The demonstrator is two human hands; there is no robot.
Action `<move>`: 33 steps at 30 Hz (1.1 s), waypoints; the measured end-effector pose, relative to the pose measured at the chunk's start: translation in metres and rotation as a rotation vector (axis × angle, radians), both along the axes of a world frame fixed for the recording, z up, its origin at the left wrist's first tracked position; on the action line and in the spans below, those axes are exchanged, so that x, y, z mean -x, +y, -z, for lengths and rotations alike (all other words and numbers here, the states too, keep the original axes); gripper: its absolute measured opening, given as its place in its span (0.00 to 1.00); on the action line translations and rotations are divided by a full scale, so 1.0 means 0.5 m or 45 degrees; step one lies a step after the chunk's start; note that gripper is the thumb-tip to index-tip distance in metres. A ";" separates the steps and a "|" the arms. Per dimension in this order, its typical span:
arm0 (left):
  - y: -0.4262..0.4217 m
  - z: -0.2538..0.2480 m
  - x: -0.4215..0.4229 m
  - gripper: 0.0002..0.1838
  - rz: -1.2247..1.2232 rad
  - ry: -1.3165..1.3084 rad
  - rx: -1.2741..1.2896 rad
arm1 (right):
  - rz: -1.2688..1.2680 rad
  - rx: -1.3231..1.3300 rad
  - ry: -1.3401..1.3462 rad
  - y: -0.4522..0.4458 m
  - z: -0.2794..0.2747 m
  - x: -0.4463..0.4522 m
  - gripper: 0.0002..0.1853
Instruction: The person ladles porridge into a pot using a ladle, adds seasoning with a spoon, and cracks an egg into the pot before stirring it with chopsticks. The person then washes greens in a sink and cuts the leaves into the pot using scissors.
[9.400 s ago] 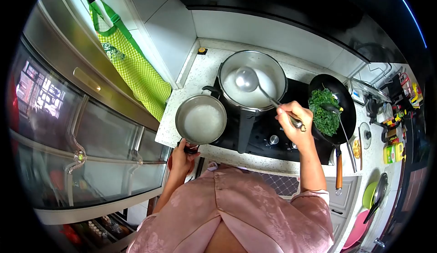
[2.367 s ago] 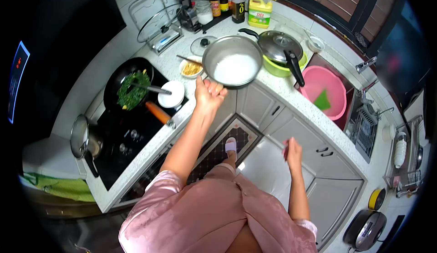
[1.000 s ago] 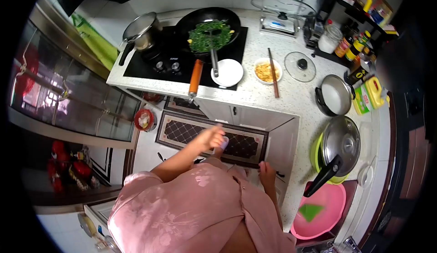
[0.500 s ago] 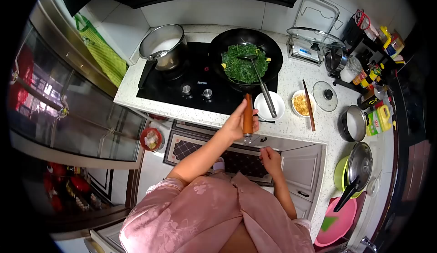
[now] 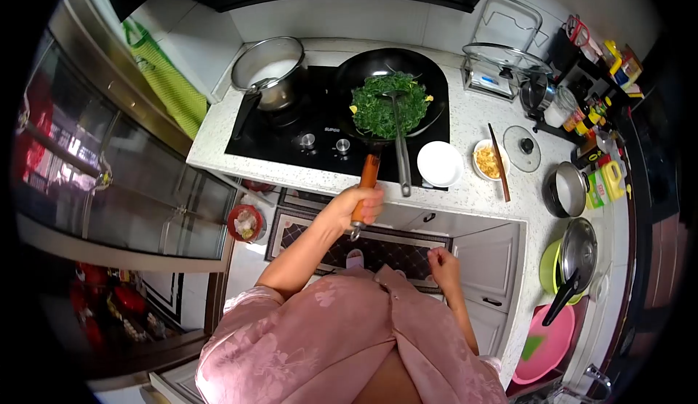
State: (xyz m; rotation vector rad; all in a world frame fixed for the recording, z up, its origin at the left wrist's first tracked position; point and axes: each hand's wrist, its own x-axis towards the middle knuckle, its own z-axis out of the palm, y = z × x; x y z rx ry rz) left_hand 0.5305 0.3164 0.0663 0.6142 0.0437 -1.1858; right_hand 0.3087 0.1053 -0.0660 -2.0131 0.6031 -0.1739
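Note:
My left hand (image 5: 359, 205) is wrapped round the orange wooden handle (image 5: 369, 173) of the black wok (image 5: 349, 77), which sits on the right part of the cooktop. Chopped green leaves (image 5: 378, 109) with a few yellow bits lie in the wok. A metal spatula (image 5: 401, 153) rests in them, its handle hanging over the wok's near edge. My right hand (image 5: 442, 264) hangs above the floor near the cabinets, its fingers curled; nothing shows in it. Just right of the cooktop edge is a white plate (image 5: 440, 164).
A steel pot (image 5: 280, 88) with white liquid stands at the cooktop's left. On the counter are a bowl of yellow food (image 5: 488, 162) with chopsticks, a glass lid (image 5: 522, 149), a small pot (image 5: 567, 189), a lidded pan (image 5: 579, 248) over a green basin, and a pink basin (image 5: 549, 346).
My left hand has closed on the wok handle, which has swung left with the spatula. The spatula handle no longer lies over the white plate. Earlier, the small pot went from my hand to the counter.

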 end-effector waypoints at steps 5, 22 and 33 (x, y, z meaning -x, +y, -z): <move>0.099 -0.021 0.151 0.08 -0.123 -0.003 -0.136 | -0.277 0.225 -0.007 -0.003 -0.064 -0.034 0.09; 0.397 -0.038 0.515 0.07 -0.979 0.172 -0.451 | -0.839 0.074 -0.221 0.074 0.005 -0.103 0.09; 0.635 0.023 0.145 0.03 -1.107 -0.043 -0.239 | -0.708 0.216 -0.078 0.199 0.041 -0.224 0.07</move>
